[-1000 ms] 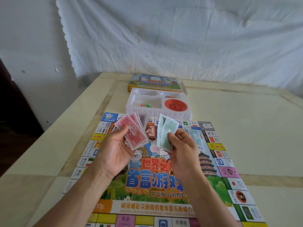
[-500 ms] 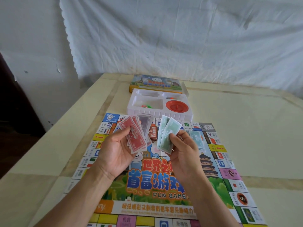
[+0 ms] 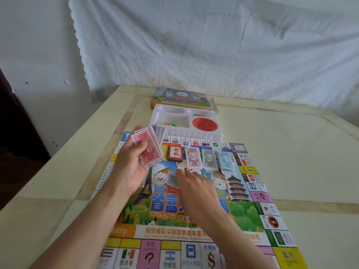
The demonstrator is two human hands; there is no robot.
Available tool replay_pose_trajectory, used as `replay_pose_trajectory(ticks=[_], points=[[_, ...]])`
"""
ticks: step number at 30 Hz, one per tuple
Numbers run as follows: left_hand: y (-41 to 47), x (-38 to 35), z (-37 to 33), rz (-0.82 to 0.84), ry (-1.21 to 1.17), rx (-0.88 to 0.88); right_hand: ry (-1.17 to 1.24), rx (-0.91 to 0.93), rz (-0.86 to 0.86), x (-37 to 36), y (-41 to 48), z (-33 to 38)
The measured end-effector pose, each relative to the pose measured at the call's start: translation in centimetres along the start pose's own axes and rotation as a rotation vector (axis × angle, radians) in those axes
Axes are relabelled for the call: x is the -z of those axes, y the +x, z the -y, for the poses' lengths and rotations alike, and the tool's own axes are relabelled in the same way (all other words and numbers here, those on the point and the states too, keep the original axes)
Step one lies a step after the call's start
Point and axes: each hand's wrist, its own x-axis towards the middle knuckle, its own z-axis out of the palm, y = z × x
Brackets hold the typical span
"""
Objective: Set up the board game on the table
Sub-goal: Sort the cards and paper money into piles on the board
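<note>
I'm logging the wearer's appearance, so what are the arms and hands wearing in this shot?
No sleeves: the left forearm and right forearm are bare to the frame's edge. The left hand and right hand show no gloves, watch or bracelet.

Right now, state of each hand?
left hand: holding the red notes, fanned.
right hand: cannot tell; it is motion-blurred over the board.
</note>
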Motion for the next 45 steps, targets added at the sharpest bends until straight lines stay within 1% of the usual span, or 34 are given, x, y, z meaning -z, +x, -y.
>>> replay_pose_trajectory(ticks=[4, 6, 7, 8, 11, 12, 14, 16, 19, 24, 28, 30, 34, 36, 41, 45], points=[[-0.5, 0.5, -2.1, -0.04, -0.052, -0.049, 0.052, -0.072, -0.023, -0.4, -0.6, -0.5], [-1.1, 1.4, -3.1, -0.081, -0.068, -0.017, 0.104, -0.128, 0.007, -0.2, -0.5, -0.5], [-1.3, 1.8, -3.5, -0.108, -0.088, 0.018, 0.222, -0.195, 0.015, 0.0, -0.3, -0.6], [-1.7, 2.3, -3.9, -0.136, -0.104, 0.054, 0.411, -0.276, 0.025, 0.3, 0.0, -0.3], [-2.7, 3.3, -4.4, -0.186, -0.124, 0.165, 1.195, -0.563, 0.063, 1.4, 0.5, 0.1], [-2.9, 3.5, -4.4, -0.187, -0.143, 0.199, 1.399, -0.63, 0.09, 1.6, 0.5, 0.3], [-3.5, 3.9, -4.2, -0.193, -0.183, 0.256, 1.641, -0.724, 0.123, 1.7, 0.5, 1.0], [-4.0, 4.0, -4.0, -0.192, -0.18, 0.303, 1.748, -0.8, 0.126, 1.6, 0.6, 1.6], [-4.7, 3.8, -3.3, -0.189, -0.112, 0.351, 1.77, -0.848, 0.13, 1.7, 0.8, 2.5], [-5.3, 3.2, -2.3, -0.134, -0.043, 0.401, 1.772, -0.851, 0.137, 1.5, 1.1, 3.5], [-5.2, 3.9, -2.5, 0.016, 0.069, 0.326, 1.719, -0.845, 0.135, 1.4, 1.3, 3.6], [-5.3, 4.1, -2.6, 0.052, 0.163, 0.285, 1.698, -0.838, 0.137, 1.4, 1.5, 3.6], [-5.5, 4.3, -2.8, 0.032, 0.229, 0.291, 1.666, -0.821, 0.142, 1.4, 1.9, 4.0], [-5.6, 4.1, -2.7, -0.008, 0.253, 0.301, 1.655, -0.813, 0.155, 1.3, 2.1, 4.4], [-5.3, 3.5, -2.5, -0.078, 0.427, 0.219, 1.637, -0.778, 0.167, 1.1, 2.8, 5.2], [-5.1, 3.4, -2.6, -0.063, 0.529, 0.191, 1.637, -0.757, 0.184, 0.9, 3.5, 5.7]])
